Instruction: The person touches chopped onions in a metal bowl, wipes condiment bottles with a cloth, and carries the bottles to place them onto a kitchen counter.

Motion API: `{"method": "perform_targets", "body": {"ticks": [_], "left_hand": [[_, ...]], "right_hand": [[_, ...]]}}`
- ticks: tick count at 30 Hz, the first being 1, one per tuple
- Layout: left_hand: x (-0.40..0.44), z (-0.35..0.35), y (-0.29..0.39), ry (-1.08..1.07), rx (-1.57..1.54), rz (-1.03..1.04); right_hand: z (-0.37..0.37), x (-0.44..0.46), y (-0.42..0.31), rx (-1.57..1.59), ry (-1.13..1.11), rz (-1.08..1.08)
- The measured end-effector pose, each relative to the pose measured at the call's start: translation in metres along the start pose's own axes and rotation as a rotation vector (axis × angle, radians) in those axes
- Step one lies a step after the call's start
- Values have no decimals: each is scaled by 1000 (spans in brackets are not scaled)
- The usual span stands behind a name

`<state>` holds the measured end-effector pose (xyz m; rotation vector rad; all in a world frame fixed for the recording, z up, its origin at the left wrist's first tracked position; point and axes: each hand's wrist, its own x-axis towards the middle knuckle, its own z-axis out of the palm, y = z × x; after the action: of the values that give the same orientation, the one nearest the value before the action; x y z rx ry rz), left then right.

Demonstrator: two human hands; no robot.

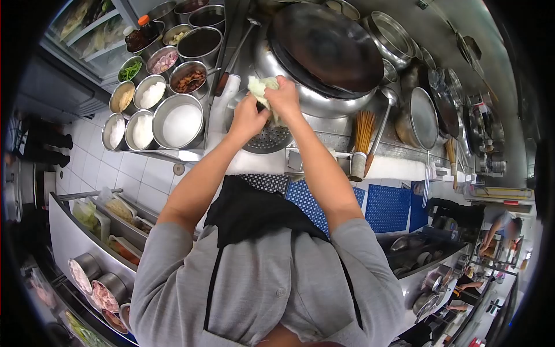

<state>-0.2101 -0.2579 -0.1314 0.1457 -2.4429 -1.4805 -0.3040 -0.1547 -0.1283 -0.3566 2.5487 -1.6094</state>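
Pale green cabbage leaves (260, 85) are gripped between both hands. My left hand (248, 119) is closed on the lower left of the leaves. On the upper right, my right hand (282, 98) has its fingers bent around the same leaves. Both hands are above a round perforated strainer (270, 140), partly hidden by my hands and forearms. Just beyond my hands, a large dark wok (326, 47) rests on the metal cooking range. A ladle (236, 55) with a wooden handle lies to the left of my hands.
Several metal pots of ingredients stand at the left, including one with white granules (178, 122) and one with dark red pieces (188, 80). To the right are a bamboo brush (363, 136), another ladle (386, 107) and a mesh strainer (424, 118). A person (503, 228) stands far right.
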Motion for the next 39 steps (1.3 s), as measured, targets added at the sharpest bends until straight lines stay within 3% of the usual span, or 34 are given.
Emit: {"method": "perform_targets", "body": {"ticks": [1, 5, 8, 11, 12, 15, 18, 21, 22, 25, 29, 32, 33, 36, 38, 39], "left_hand": [[0, -3, 0, -45, -10, -65], [0, 1, -18, 24, -69, 54], [2, -2, -23, 3, -100, 106], [-4, -6, -23, -45, -126, 94], [-6, -6, -22, 22, -94, 129], [-20, -13, 5, 249, 86, 277], [-30, -16, 41, 120, 4, 568], [-22, 5, 80, -115, 18, 445], [-19, 15, 88, -164, 37, 407], [-20, 44, 85, -15, 420, 510], [-52, 65, 98, -162, 276, 507], [-76, 58, 96, -374, 160, 558], [-78, 55, 89, -381, 83, 566], [-63, 31, 45, -21, 103, 613], [-33, 10, 39, 267, 239, 422], [-14, 1, 27, 254, 215, 366]], "right_hand": [[-1, 0, 3, -18, -59, 25], [-18, -27, 35, -12, -142, -198], [-33, -52, 40, 1005, -196, 348], [-58, -76, 38, 1402, -320, 308], [-66, -80, 44, 1498, -419, 252], [-83, -96, 36, 1614, -357, 337], [-97, -109, 20, 1591, -396, 294], [-106, -114, 17, 1614, -538, 224], [-107, -116, 12, 1583, -486, 193], [-103, -124, -24, 1504, -347, 121], [-92, -119, 4, 1559, -203, 78], [-98, -111, 49, 1705, -444, 36], [-105, -117, 15, 1554, -219, 275], [-92, -105, 32, 1383, -85, 193], [-77, -97, 46, 1312, -21, 264], [-67, -92, 44, 1283, -6, 300]]}}
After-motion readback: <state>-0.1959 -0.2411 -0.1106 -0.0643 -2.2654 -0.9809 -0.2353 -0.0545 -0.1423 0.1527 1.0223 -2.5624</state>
